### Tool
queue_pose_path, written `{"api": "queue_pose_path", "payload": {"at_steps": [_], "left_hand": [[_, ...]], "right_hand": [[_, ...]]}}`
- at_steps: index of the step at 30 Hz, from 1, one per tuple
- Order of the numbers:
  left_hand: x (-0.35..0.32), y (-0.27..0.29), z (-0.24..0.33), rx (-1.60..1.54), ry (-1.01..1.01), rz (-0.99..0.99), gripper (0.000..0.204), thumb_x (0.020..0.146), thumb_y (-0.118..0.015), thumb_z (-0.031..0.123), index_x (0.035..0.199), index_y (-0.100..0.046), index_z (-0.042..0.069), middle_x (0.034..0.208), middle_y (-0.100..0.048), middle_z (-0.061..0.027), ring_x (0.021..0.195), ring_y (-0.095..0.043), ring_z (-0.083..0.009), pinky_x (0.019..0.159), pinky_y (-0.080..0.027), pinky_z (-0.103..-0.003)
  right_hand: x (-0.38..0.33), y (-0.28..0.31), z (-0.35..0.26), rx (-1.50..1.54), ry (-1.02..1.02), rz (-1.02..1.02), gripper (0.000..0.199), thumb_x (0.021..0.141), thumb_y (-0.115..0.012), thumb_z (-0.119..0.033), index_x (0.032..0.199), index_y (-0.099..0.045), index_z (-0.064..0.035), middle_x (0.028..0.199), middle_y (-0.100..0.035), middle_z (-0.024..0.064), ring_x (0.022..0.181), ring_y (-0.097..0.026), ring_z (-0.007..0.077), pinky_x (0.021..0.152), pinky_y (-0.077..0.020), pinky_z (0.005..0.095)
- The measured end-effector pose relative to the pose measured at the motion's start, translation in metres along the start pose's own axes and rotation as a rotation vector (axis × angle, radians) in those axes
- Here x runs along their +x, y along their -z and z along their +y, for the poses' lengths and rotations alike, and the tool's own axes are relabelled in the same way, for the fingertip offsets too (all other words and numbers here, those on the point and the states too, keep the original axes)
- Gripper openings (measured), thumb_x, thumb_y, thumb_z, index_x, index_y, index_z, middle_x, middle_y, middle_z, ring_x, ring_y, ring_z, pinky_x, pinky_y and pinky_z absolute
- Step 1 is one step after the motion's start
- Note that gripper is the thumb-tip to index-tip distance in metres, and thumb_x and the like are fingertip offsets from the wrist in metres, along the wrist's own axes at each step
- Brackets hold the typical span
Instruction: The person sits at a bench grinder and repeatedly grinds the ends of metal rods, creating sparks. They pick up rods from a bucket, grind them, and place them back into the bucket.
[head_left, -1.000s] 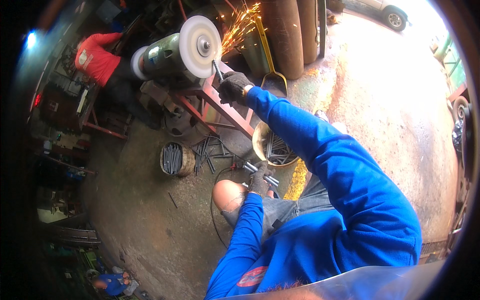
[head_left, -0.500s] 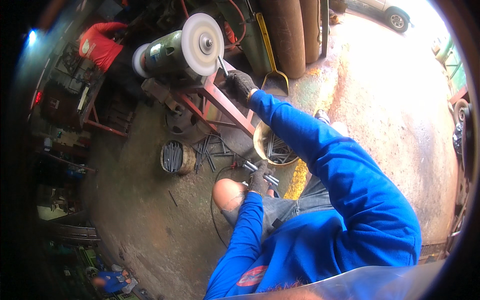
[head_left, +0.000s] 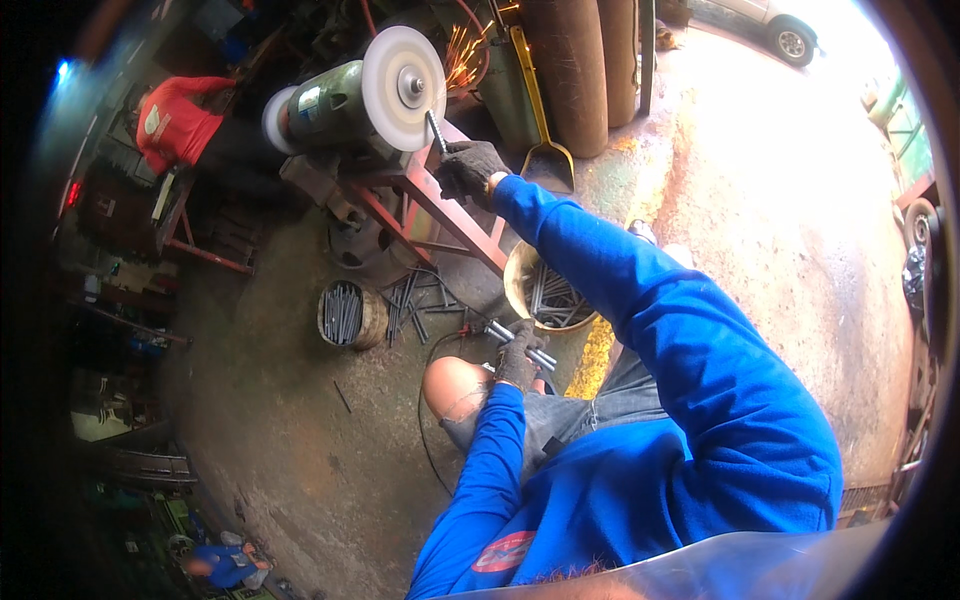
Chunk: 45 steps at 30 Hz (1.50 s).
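My right hand [head_left: 467, 172], in a dark work glove, grips a short metal rod [head_left: 436, 131]. The rod's tip is at the lower right of the pale grinding wheel [head_left: 375, 95] on the green bench grinder [head_left: 330, 108]. Orange sparks [head_left: 462, 58] fly off beyond the wheel. Low over my left knee, my gloved left hand [head_left: 517, 358] is closed around several metal rods [head_left: 541, 357], whose ends stick out on both sides of the glove.
The grinder sits on a red metal stand [head_left: 455, 215]. Two buckets, one open at right [head_left: 517, 280] and one at left [head_left: 374, 318], hold rods. Loose rods [head_left: 405, 305] lie between. Behind are a yellow-handled shovel [head_left: 535, 90] and brown cylinders [head_left: 568, 75]. A person in red [head_left: 180, 122] stands far left.
My right hand has moved slightly left and the rod has come against the wheel. Sparks now show behind it. The person in red has shifted left. My left hand stays nearly still.
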<state>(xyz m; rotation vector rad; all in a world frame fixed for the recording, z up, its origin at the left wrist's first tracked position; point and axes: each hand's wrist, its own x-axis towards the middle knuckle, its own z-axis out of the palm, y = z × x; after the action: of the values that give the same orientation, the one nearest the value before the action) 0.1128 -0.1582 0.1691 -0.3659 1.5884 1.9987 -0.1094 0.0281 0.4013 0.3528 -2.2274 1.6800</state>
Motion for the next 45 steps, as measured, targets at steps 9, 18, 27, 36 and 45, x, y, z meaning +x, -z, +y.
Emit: {"api": "queue_pose_path", "payload": {"at_steps": [9, 18, 27, 36, 45], "left_hand": [[-0.001, 0.004, -0.007, 0.176, -0.181, -0.029, 0.029, 0.090, -0.066, 0.037, 0.109, -0.062, 0.015, 0.074, -0.063, -0.0014, 0.062, -0.060, -0.0123, 0.044, -0.044, -0.026], [-0.010, -0.007, 0.010, -0.029, 0.010, 0.015, 0.027, 0.090, -0.066, 0.038, 0.108, -0.062, 0.017, 0.072, -0.061, -0.0005, 0.058, -0.056, -0.0110, 0.044, -0.042, -0.027], [0.001, -0.006, -0.004, 0.117, -0.112, -0.029, 0.024, 0.088, -0.069, 0.033, 0.106, -0.063, 0.018, 0.071, -0.061, -0.0008, 0.057, -0.054, -0.0112, 0.045, -0.042, -0.028], [0.013, 0.031, -0.020, 0.260, -0.155, -0.152, 0.049, 0.087, -0.059, -0.006, 0.134, -0.052, 0.007, 0.092, -0.065, -0.0082, 0.085, -0.062, -0.0149, 0.082, -0.057, -0.032], [-0.016, -0.005, 0.020, 0.172, -0.131, -0.098, 0.032, 0.100, -0.051, 0.032, 0.100, -0.066, 0.003, 0.082, -0.065, -0.0038, 0.075, -0.059, -0.0119, 0.067, -0.047, -0.027]], "right_hand": [[0.001, -0.004, -0.013, 0.685, -0.480, 0.141, 0.008, 0.077, -0.064, -0.001, 0.082, -0.065, 0.0044, 0.064, -0.062, 0.0127, 0.052, -0.065, 0.0231, 0.048, -0.0575, 0.0344], [0.000, -0.016, -0.001, 0.681, -0.527, 0.385, 0.027, 0.085, -0.066, -0.024, 0.095, -0.066, 0.0005, 0.074, -0.066, 0.0114, 0.054, -0.062, 0.0172, 0.043, -0.0505, 0.0317], [0.018, 0.001, 0.035, 0.094, -0.466, 0.336, 0.032, 0.077, -0.063, -0.004, 0.109, -0.067, -0.0068, 0.084, -0.067, 0.0108, 0.068, -0.065, 0.0200, 0.058, -0.0524, 0.0338], [0.013, 0.045, -0.057, -0.911, -0.156, 0.312, 0.030, 0.077, -0.063, -0.017, 0.104, -0.072, -0.0265, 0.096, -0.071, 0.0075, 0.094, -0.067, 0.0292, 0.079, -0.0492, 0.0440], [0.016, 0.045, -0.013, -0.745, -0.234, 0.228, 0.024, 0.083, -0.062, -0.029, 0.104, -0.071, -0.0209, 0.104, -0.070, 0.0119, 0.096, -0.066, 0.0343, 0.082, -0.0520, 0.0446]]}}
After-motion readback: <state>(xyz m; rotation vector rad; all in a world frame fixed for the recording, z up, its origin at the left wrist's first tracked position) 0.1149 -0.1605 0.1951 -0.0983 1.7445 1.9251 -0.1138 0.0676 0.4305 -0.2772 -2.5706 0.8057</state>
